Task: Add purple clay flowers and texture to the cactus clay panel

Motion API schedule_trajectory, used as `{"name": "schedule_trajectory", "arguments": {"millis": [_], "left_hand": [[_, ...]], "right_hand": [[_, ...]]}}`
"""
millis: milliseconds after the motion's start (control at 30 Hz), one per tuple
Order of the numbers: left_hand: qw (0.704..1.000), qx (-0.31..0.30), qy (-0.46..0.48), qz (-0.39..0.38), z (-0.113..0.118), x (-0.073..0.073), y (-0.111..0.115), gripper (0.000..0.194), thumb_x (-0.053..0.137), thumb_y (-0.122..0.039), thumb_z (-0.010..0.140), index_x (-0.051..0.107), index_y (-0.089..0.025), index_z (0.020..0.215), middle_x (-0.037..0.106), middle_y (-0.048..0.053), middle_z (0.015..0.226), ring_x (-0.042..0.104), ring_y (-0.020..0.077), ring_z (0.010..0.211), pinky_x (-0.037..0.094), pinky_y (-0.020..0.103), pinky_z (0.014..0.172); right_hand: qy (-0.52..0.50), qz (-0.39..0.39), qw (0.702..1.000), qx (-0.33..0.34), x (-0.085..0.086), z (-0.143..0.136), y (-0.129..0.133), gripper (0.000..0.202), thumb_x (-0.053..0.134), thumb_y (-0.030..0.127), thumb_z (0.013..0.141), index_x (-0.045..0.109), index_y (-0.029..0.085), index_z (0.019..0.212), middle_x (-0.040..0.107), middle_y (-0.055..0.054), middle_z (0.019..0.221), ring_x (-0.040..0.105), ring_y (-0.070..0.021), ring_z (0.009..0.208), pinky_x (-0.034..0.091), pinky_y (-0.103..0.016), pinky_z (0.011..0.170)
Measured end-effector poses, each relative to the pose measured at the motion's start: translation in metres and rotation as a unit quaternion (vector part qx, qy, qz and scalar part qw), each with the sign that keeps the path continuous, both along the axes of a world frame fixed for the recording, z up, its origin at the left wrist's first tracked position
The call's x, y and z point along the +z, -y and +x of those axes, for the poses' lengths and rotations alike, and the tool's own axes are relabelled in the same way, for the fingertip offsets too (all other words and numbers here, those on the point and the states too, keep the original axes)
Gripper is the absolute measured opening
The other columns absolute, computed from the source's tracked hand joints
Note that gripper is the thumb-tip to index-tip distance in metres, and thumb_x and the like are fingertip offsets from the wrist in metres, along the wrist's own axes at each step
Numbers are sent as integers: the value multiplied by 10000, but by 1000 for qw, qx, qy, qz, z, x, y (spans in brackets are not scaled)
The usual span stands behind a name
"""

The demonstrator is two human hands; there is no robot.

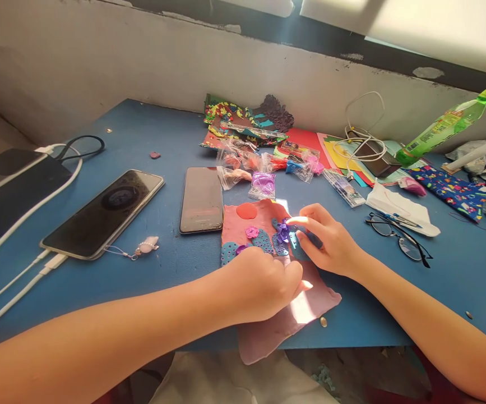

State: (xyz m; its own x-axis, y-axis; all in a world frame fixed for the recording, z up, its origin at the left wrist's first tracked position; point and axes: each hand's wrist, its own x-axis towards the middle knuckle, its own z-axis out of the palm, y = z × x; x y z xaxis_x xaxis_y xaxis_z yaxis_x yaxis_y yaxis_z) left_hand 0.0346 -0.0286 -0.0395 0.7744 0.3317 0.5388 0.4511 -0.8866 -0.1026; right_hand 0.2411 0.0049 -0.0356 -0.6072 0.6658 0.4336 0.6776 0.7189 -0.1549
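Observation:
A flat pink clay sheet (268,331) lies at the table's front edge, its lower end hanging past it. On it are a red disc (246,211), a small pink flower (251,232), dotted blue pieces (262,242) and a purple flower (283,231). My right hand (324,238) reaches in from the right, its thumb and index finger apart at the purple flower. Over the middle of the sheet, my left hand (263,283) is closed with its fingers curled under; what it holds, if anything, is hidden.
Two phones (103,213) (202,199) lie left of the sheet. Behind it are clay packets (262,184) and a decorated clay piece (230,118). Glasses (398,238), a green bottle (448,126), a white cable (362,143) and a patterned pouch (450,191) are at the right.

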Motion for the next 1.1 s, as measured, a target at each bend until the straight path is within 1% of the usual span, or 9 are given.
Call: {"name": "schedule_trajectory", "arguments": {"millis": [100, 233, 367, 467, 567, 733, 900, 1000, 1100], "left_hand": [[999, -6, -19, -32, -1, 4, 3, 354, 290, -228, 945, 463, -187, 639, 445, -18, 455, 399, 130, 340, 202, 287, 358], [994, -32, -40, -94, -1, 6, 8, 207, 343, -203, 843, 481, -184, 690, 431, -18, 482, 372, 138, 370, 220, 293, 362], [996, -23, 0, -87, 1, 2, 8, 144, 386, -124, 807, 474, -175, 704, 450, -21, 519, 369, 121, 397, 232, 275, 366], [996, -14, 21, -85, 1, 0, 6, 172, 387, -46, 778, 475, -175, 705, 487, -17, 542, 422, 122, 436, 285, 263, 393], [996, -15, 22, -82, -1, 0, 6, 204, 378, -11, 747, 491, -176, 708, 510, -13, 549, 459, 130, 457, 311, 264, 412], [998, -11, 18, -67, -4, 1, 7, 198, 398, -4, 677, 494, -177, 674, 492, -17, 514, 435, 130, 418, 282, 270, 401], [996, -8, 4, -92, -2, 0, 7, 263, 354, -128, 886, 469, -187, 657, 493, -13, 492, 439, 133, 403, 228, 282, 395], [985, 21, 46, -165, 1, 2, 7, 429, 178, -286, 999, 469, -187, 701, 477, -25, 483, 383, 125, 374, 192, 275, 380], [959, 15, 118, -256, 2, 6, 7, 494, 88, -340, 1020, 449, -186, 720, 446, -45, 504, 363, 102, 393, 248, 242, 400]], "right_hand": [[-17, 4, 1000, 8, 0, -1, -1, 228, 483, 146, 885, 563, 204, 1090, 548, -58, 949, 504, -94, 620, 474, -216, 515], [-81, 32, 995, 43, 5, -3, 3, 222, 480, 112, 886, 563, 205, 1070, 577, -39, 867, 514, -98, 630, 466, -207, 519], [-109, 89, 985, 96, 12, -5, 10, 238, 475, 60, 858, 568, 193, 1033, 578, -26, 749, 505, -105, 601, 448, -214, 504], [-100, 126, 980, 121, 15, -5, 15, 245, 478, 62, 843, 564, 197, 1029, 578, -12, 673, 482, -106, 535, 441, -223, 481], [-89, 134, 979, 125, 16, -6, 16, 234, 476, 79, 843, 565, 210, 1015, 583, 2, 627, 481, -105, 485, 435, -228, 463], [-87, 130, 976, 148, 18, -7, 17, 278, 469, 65, 831, 565, 193, 1058, 585, 12, 581, 472, -113, 455, 409, -234, 443], [-67, 126, 977, 160, 19, -6, 18, 327, 444, 99, 864, 544, 184, 1164, 586, 20, 558, 510, -129, 463, 426, -238, 464], [-73, 118, 976, 165, 18, -6, 20, 274, 393, 179, 920, 539, 157, 1152, 593, 0, 567, 510, -135, 463, 429, -248, 458], [-96, 121, 974, 167, 16, -7, 21, 313, 411, 224, 939, 506, 144, 1227, 612, -2, 585, 523, -132, 466, 444, -250, 458]]}}
